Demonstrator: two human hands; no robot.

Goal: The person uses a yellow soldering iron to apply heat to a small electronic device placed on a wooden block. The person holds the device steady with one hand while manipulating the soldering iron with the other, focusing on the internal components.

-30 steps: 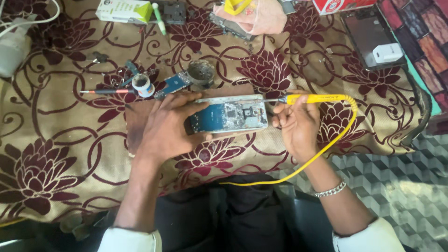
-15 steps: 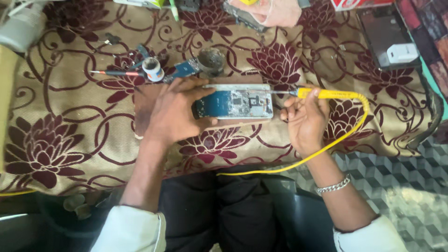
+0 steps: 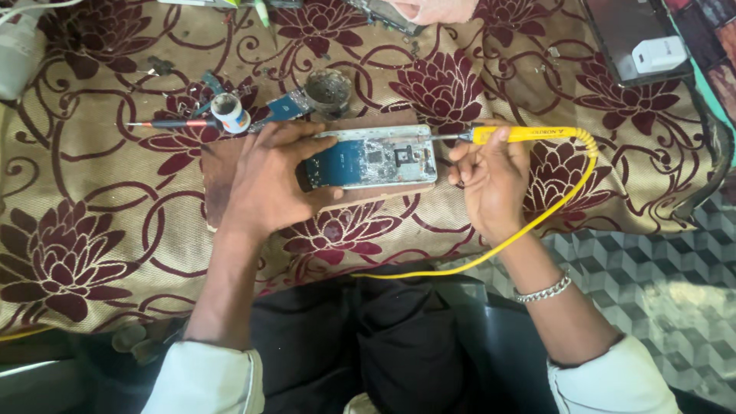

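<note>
Since the earlier frame your left hand has stayed clamped flat on the opened phone at frame centre, pinning it to the wooden board while your right hand grips the yellow soldering iron, tip at its right edge.

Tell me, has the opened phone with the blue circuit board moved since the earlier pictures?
No. The opened phone stays just below the round dark tin; only the view shifted.
</note>
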